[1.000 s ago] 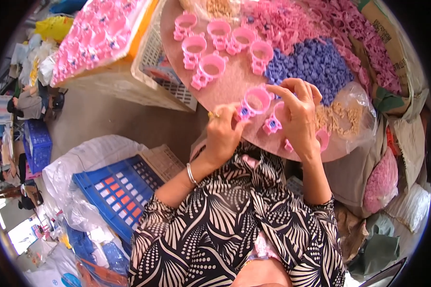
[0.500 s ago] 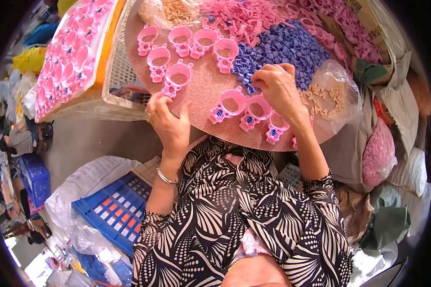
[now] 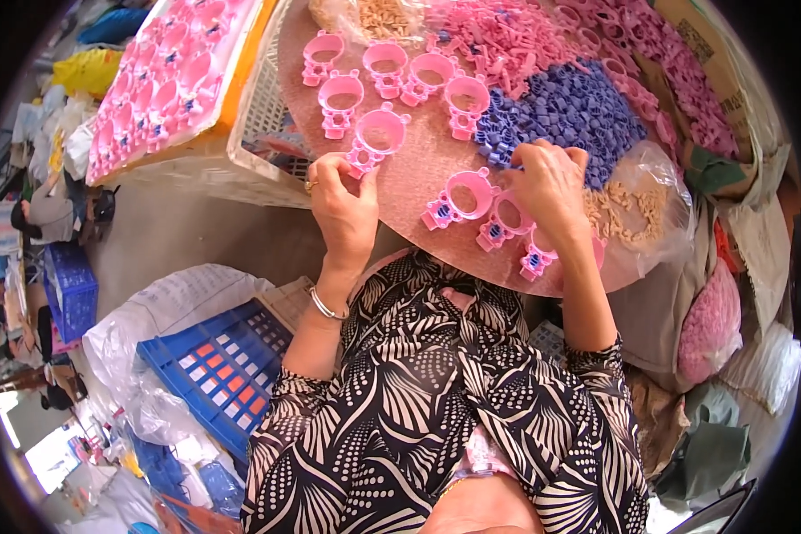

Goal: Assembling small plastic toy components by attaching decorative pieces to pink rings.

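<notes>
A round pinkish-brown board carries several pink ring-shaped plastic toy parts, a heap of small purple pieces and a heap of small pink pieces. My left hand rests at the board's near left edge, fingers curled at the foot of one pink ring part; what it grips is hidden. My right hand lies fingers-down at the near edge of the purple heap, just above three finished pink rings with purple inserts. Its fingertips are hidden among the purple pieces.
A tray of assembled pink rings sits on a white plastic crate at left. Clear bags of tan pieces lie at right. A blue crate in white plastic sheeting stands beside my left knee. Sacks and bags crowd the right side.
My left hand moved from holding a pink ring at board centre to the board's left edge. My right hand set a ring down and reached to the purple heap. The view shifted.
</notes>
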A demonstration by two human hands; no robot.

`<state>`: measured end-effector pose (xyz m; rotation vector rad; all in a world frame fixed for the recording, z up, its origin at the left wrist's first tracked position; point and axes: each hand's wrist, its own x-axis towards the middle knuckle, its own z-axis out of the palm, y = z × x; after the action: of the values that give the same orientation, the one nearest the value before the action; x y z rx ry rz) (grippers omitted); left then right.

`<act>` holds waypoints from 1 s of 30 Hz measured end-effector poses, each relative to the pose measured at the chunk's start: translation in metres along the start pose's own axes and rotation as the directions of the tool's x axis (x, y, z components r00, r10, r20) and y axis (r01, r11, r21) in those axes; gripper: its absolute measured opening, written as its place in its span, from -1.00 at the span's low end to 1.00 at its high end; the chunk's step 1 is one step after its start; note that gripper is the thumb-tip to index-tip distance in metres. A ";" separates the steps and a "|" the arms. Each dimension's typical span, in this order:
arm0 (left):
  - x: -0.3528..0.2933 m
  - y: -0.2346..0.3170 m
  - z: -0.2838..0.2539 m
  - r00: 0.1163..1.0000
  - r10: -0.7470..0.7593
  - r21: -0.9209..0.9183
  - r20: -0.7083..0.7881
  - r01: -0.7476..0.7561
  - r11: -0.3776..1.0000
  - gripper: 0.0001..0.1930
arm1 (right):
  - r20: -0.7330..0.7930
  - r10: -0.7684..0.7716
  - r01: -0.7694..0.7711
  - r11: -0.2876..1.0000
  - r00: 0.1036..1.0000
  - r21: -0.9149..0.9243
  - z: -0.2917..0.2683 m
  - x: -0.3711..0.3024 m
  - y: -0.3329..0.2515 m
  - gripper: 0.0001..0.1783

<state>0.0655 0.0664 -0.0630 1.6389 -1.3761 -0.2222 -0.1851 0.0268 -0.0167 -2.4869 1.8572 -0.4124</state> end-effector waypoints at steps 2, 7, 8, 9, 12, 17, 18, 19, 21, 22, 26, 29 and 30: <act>-0.002 0.005 -0.003 0.990 0.133 -0.036 -0.051 -0.135 0.990 -0.58 | 0.037 0.059 -0.059 0.998 0.998 -0.023 -0.018 0.007 -0.014 -0.77; -0.012 0.019 -0.002 0.969 0.247 -0.156 -0.012 -0.246 0.957 -0.61 | -0.235 -0.252 0.337 0.809 0.939 0.481 -0.021 0.020 -0.048 -0.81; -0.013 0.023 -0.001 0.969 0.247 -0.156 -0.012 -0.245 0.957 -0.61 | -0.234 -0.314 0.390 0.793 0.920 0.469 -0.016 0.019 -0.056 -0.80; -0.015 0.027 0.001 0.958 0.287 -0.195 -0.012 -0.284 0.939 -0.63 | -0.233 -0.315 0.390 0.793 0.920 0.469 -0.014 0.018 -0.060 -0.80; -0.020 0.032 0.005 0.943 0.333 -0.251 -0.013 -0.325 0.912 -0.68 | -0.241 -0.377 0.446 0.793 0.894 0.415 -0.011 0.016 -0.066 -0.78; -0.025 0.030 0.006 0.939 0.341 -0.263 0.041 -0.319 0.910 -0.69 | -0.141 -0.414 0.436 0.818 0.899 0.376 -0.017 0.013 -0.062 -0.82; -0.026 0.030 0.006 0.935 0.351 -0.259 0.047 -0.328 0.908 -0.69 | -0.081 -0.437 0.436 0.829 0.896 0.349 -0.018 0.012 -0.062 -0.78; -0.026 0.030 0.007 0.935 0.350 -0.261 0.048 -0.327 0.908 -0.69 | -0.079 -0.435 0.434 0.831 0.897 0.349 -0.018 0.012 -0.062 -0.78; -0.026 0.031 0.009 0.928 0.372 -0.208 0.036 -0.357 0.911 -0.63 | -0.074 -0.409 0.412 0.861 0.909 0.299 -0.018 0.012 -0.063 -0.78; -0.027 0.030 0.010 0.928 0.372 -0.209 0.037 -0.357 0.911 -0.63 | -0.074 -0.409 0.411 0.861 0.910 0.298 -0.019 0.012 -0.063 -0.78; -0.029 0.028 0.008 0.907 0.416 -0.202 0.070 -0.396 0.896 -0.67 | -0.081 -0.442 0.446 0.853 0.893 0.270 -0.026 0.010 -0.065 -0.80; -0.029 0.032 0.002 0.922 0.375 -0.227 0.091 -0.348 0.910 -0.70 | -0.190 -0.421 0.458 0.853 0.887 0.250 -0.028 0.006 -0.064 -0.80; -0.028 0.033 0.001 0.937 0.337 -0.232 0.093 -0.308 0.923 -0.70 | -0.249 -0.395 0.449 0.866 0.884 0.221 -0.028 0.005 -0.063 -0.79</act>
<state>0.0328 0.0928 -0.0505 1.2158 -1.6399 -0.2764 -0.1304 0.0453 0.0222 -2.7173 1.1673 -0.8877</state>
